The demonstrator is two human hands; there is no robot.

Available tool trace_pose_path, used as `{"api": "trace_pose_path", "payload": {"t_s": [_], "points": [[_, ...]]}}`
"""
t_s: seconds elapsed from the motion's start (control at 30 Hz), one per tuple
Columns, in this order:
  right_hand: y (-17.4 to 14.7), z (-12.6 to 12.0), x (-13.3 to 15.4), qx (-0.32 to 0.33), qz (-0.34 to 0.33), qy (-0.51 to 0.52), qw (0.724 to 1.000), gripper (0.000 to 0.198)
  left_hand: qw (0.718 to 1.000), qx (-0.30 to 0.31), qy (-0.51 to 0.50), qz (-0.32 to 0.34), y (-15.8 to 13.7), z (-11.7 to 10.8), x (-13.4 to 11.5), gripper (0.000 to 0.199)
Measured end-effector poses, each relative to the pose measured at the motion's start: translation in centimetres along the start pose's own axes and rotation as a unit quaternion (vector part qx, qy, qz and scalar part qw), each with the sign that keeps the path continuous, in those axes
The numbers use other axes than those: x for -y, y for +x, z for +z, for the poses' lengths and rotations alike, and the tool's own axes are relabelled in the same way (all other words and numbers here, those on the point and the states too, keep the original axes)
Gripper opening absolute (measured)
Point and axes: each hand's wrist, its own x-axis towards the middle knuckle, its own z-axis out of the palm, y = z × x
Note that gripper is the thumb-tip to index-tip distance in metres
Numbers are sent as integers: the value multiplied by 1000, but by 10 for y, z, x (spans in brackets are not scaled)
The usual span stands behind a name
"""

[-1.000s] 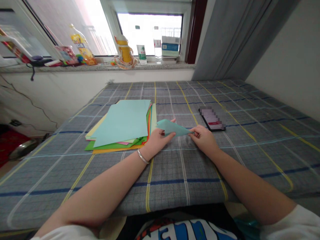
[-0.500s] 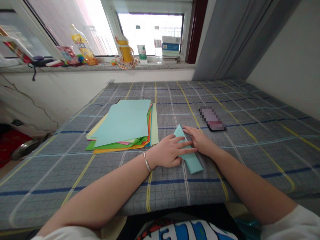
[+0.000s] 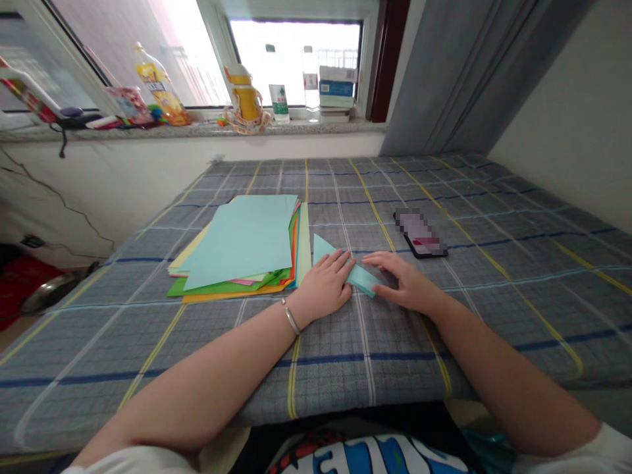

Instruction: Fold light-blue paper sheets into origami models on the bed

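A folded piece of light blue paper [image 3: 363,280] lies on the checked cloth, its pointed end toward the upper left and its narrow strip toward the lower right. My left hand [image 3: 323,284], with a silver bracelet at the wrist, rests flat across its middle and hides part of the folds. At the strip's right end is my right hand [image 3: 402,280], fingers apart and curved, the thumb by the paper's end. Just left of my left hand sits a stack of coloured paper with a light blue sheet [image 3: 241,240] on top.
A phone [image 3: 421,234] with a blurred screen lies to the right, beyond my right hand. On the windowsill stand a yellow drink bottle [image 3: 160,85], a yellow cup [image 3: 245,95], a white-green tube [image 3: 279,104] and stacked boxes [image 3: 336,89]. A grey curtain [image 3: 444,72] hangs at the back right.
The folded paper has turned anticlockwise, its point swinging left and its strip up to the right. My left hand has shifted slightly left; my right hand has moved a little right, around the strip's end.
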Motion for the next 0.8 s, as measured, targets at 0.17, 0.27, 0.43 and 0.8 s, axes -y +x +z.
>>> {"api": "trace_pose_path", "payload": {"t_s": [0.17,0.27,0.43,0.8], "points": [[-3,-3,8,47,-17,-83,995,58,999,13,-47,23,2,3,5,58],[-3,-1,11,39,19,-100,994,46,997,7,-72,33,3,3,6,58],[-3,2,17,31,61,-149,986,32,993,-25,-103,56,3,0,7,47],[-5,5,13,77,-12,-214,974,28,986,-51,-56,151,3,-3,7,23]]}}
